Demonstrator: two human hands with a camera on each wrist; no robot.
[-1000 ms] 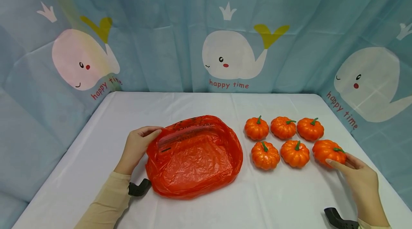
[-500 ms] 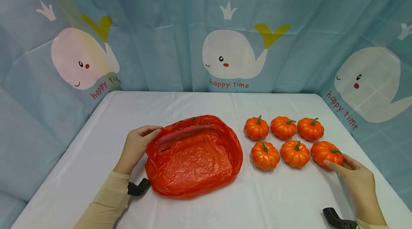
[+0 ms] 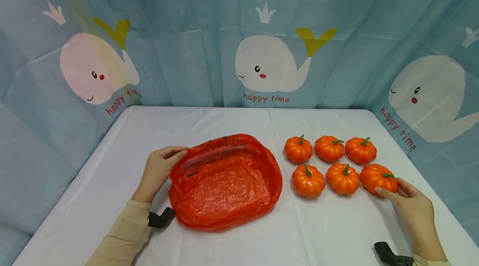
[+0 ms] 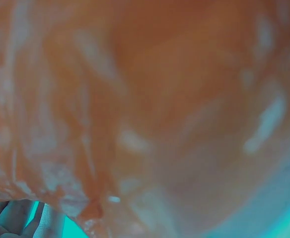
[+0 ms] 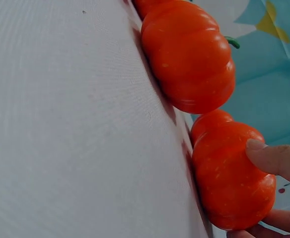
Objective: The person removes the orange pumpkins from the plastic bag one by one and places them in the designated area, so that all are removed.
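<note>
A red plastic bag [image 3: 228, 191] with dark print lies opened out in the middle of the table. My left hand [image 3: 159, 170] pinches its left rim between thumb and fingers. The left wrist view is mostly filled by the blurred bag [image 4: 150, 99]. On the right, my right hand [image 3: 413, 208] grips a small orange toy pumpkin [image 3: 377, 178] with a green stem, thumb in front and fingers behind. This pumpkin [image 5: 232, 173] sits tilted at the near row's right end, low against the tablecloth in the right wrist view.
Beside the held one stand a near-row pumpkin [image 3: 343, 179] and another pumpkin [image 3: 308, 181]. Behind them is a row of three, with one pumpkin [image 3: 329, 149] at its middle. A blue whale-print curtain [image 3: 209, 50] borders the white table [image 3: 299, 232].
My right hand has shifted slightly left with the pumpkin, bringing it closer to its neighbour in the near row. The left hand and the bag have hardly moved.
</note>
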